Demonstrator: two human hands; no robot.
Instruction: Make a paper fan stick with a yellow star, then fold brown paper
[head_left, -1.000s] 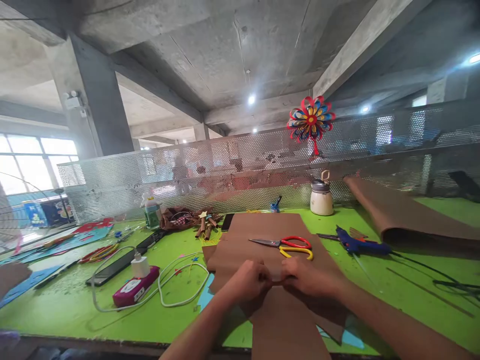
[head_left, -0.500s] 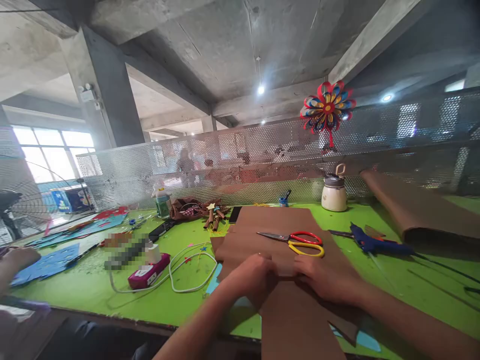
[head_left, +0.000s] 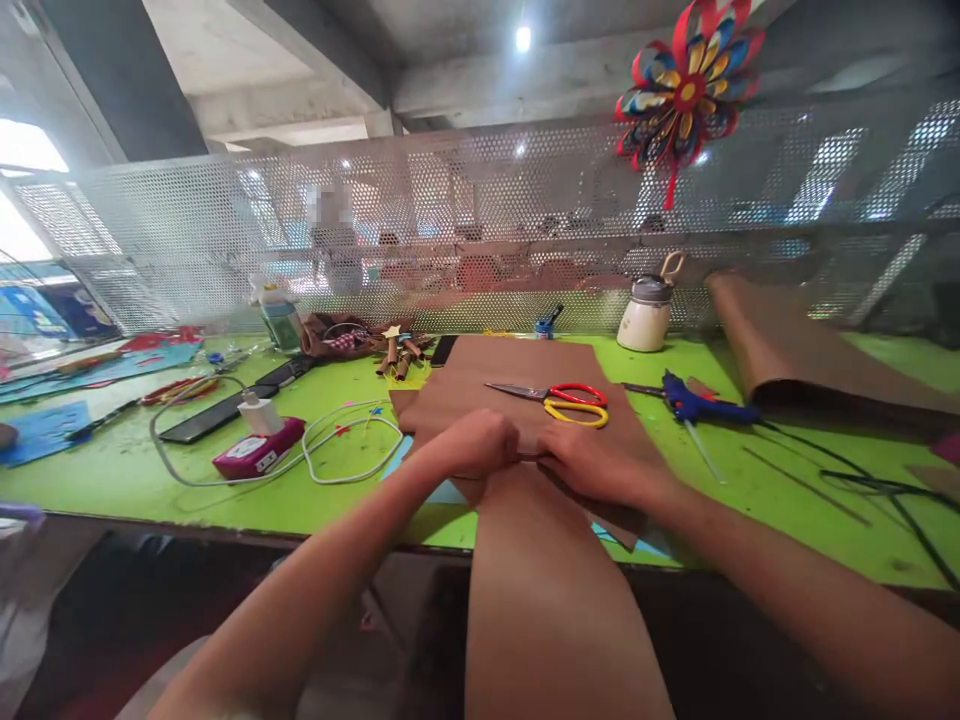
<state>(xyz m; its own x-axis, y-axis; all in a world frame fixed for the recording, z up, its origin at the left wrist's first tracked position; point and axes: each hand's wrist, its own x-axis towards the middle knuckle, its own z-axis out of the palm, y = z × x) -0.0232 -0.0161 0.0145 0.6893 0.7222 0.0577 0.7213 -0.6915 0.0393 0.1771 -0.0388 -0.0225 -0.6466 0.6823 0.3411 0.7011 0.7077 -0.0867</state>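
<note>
Where brown sheet [head_left: 551, 600] creases: left hand [head_left: 480, 442] closed, pinching the fold; right hand [head_left: 589, 465] pinching it alongside.
Sheet: on green table [head_left: 225, 495], near end draping over the edge.
Scissors [head_left: 559, 398]: on sheet, just beyond hands.

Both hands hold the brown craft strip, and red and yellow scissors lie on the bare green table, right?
No: the head view shows the red and yellow scissors on the brown craft sheet, not the green table. Left hand and right hand hold the brown craft strip.
</note>
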